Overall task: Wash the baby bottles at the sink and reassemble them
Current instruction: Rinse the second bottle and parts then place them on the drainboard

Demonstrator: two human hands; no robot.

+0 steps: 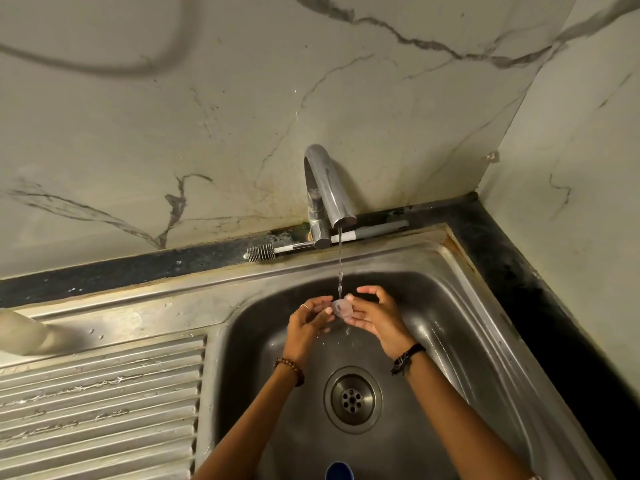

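Over the steel sink [460, 327] both my hands hold a small clear silicone bottle nipple [341, 308] under a thin stream of water [340, 268] from the chrome tap [325, 192]. My left hand [308, 322] pinches the nipple from the left with thumb and fingers. My right hand [375, 315] holds it from the right, fingers curled under it. A bottle brush [263, 252] with a white and grey handle lies on the ledge behind the tap. A blue object [339, 472] shows at the bottom edge, mostly cut off.
The drain [352, 399] lies below my hands in the basin. A ribbed steel draining board [100, 403] stretches to the left. A pale rounded object [20, 332] sits at its far left edge. Marble walls close the back and right; a dark counter strip [519, 271] borders the sink.
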